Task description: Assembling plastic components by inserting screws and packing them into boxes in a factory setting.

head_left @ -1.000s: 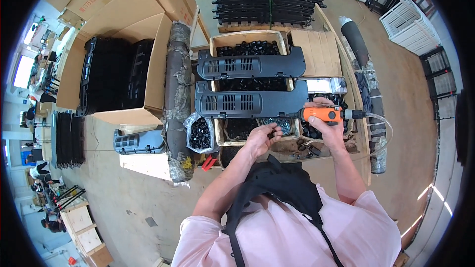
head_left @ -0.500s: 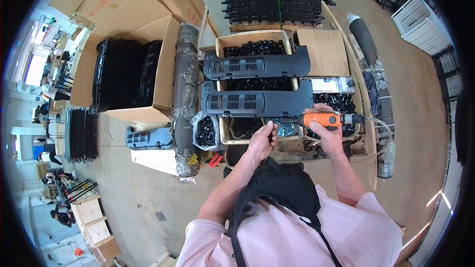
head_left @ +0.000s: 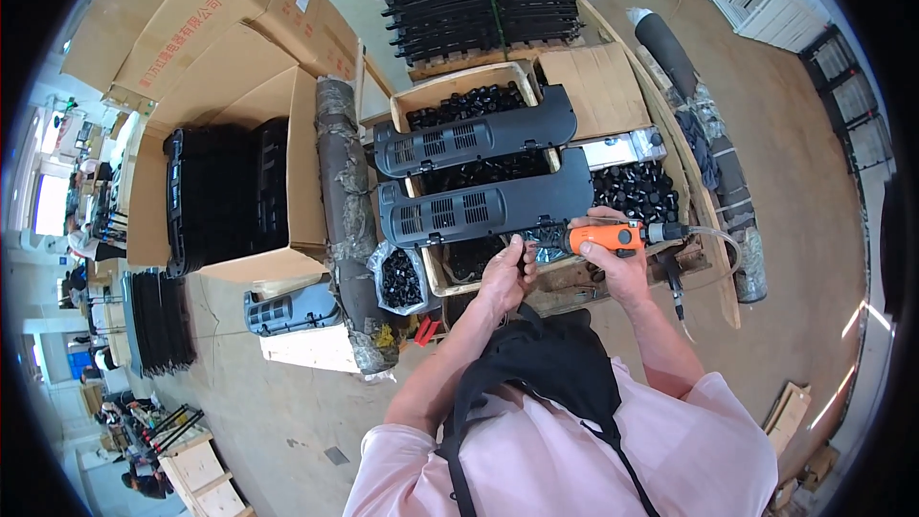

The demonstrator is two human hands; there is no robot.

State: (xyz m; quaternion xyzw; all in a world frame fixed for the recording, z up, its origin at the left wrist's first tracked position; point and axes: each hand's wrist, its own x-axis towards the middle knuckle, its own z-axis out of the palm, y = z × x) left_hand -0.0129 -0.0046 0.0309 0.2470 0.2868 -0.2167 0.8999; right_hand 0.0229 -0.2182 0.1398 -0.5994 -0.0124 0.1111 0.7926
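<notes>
My right hand [head_left: 617,263] is wrapped round an orange air screwdriver [head_left: 605,238], its dark nose pointing left along the near panel's front edge. Close to that nose, my left hand [head_left: 504,278] is closed in a pinch; a small dark thing seems to be between the fingers, too small to name. Just beyond both hands lies a dark grey vented plastic panel [head_left: 546,196]. A second, similar panel [head_left: 507,142] lies behind it, and both rest across wooden bins [head_left: 436,273].
Black round parts [head_left: 637,191] fill a bin on the right. A plastic bag [head_left: 400,278] of small black parts and red-handled pliers [head_left: 426,330] are at left. Beyond stand a wrapped roll [head_left: 340,163] and a large cardboard box [head_left: 304,153]. A dark tool [head_left: 674,278] hangs at right.
The view has turned, so the panels and bins appear further left and tilted. Both hands keep nearly the same pose, with the screwdriver still held. The hanging dark tool now shows.
</notes>
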